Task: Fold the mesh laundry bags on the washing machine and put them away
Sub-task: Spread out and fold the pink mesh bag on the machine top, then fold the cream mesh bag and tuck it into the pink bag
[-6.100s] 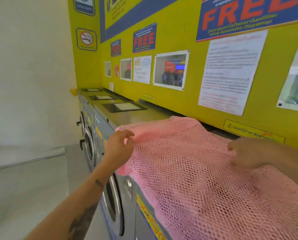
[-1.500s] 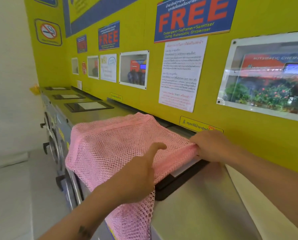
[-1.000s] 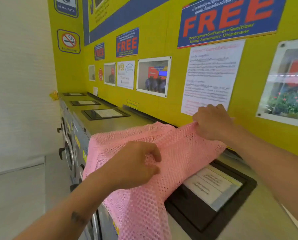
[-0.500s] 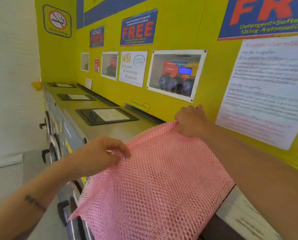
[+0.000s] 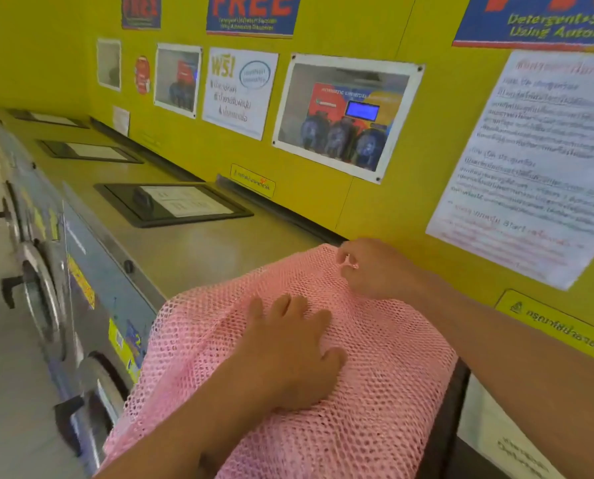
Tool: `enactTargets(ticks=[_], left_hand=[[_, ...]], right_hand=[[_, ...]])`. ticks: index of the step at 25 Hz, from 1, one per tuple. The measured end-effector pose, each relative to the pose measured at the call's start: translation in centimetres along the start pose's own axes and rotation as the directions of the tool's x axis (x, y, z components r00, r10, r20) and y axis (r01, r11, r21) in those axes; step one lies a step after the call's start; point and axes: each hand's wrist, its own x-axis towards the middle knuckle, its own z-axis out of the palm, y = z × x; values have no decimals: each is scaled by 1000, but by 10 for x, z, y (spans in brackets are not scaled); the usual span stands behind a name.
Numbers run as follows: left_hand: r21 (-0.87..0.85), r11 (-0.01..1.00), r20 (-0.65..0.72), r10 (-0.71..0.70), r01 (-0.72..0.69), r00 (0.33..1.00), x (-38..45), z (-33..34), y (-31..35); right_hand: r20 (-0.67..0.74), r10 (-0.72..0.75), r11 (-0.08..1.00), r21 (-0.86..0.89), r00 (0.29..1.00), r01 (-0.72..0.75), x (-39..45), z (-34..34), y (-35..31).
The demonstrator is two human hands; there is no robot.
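mesh laundry bag (image 5: pixel 375 392): pink open-weave netting | washing machine (image 5: pixel 198 257) top: smooth brushed metal

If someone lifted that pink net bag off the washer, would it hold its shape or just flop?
It would probably flop: the pink mesh bag already droops over the washing machine front edge. It likely weighs little, being mostly open holes. It may bunch when pushed, since it wrinkles near the right hand while the left hand lies flat on it.
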Motion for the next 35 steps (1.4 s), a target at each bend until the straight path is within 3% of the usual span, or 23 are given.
enactTargets(ticks=[2, 3, 7, 11, 14, 18, 22, 27, 30, 35], left_hand=[[-3, 1000, 6, 15, -15, 1000, 3, 2, -5], [-9, 1000, 12, 26, -26, 1000, 7, 1, -6], [-24, 999, 56, 35, -33, 998, 25, -8, -2], [-75, 997, 9, 17, -16, 1000, 27, -18, 3], [-175, 984, -151, 3, -30, 989, 15, -20, 21], [-331, 921, -384, 67, -205, 921, -7, -27, 75], [-386, 852, -479, 143, -355, 866, -36, -28, 155], [-424, 780, -421, 281, -461, 862, -80, -14, 288], [-436, 734, -386, 371, -521, 845, -99, 6, 351], [-409, 748, -98, 533, -522, 841, -114, 36, 422]], right_hand=[[280, -21, 995, 98, 960, -7, -16, 7, 5], [307, -29, 995, 97, 951, -1, -22, 10, 8], [180, -22, 997, 73, 983, 9, -51, -6, 23], [163, -21, 1000, 8, 986, 20, -89, -49, 45], [181, -36, 997, -61, 983, 48, -135, -76, 66], [197, 17, 996, -86, 980, 0, -212, -99, 99], [240, 97, 993, -84, 966, -79, -295, -122, 145], [282, 224, 973, -114, 933, -199, -413, -140, 225], [340, 342, 939, -155, 876, -306, -467, -139, 263], [482, 435, 894, -132, 760, -428, -521, -118, 294]])
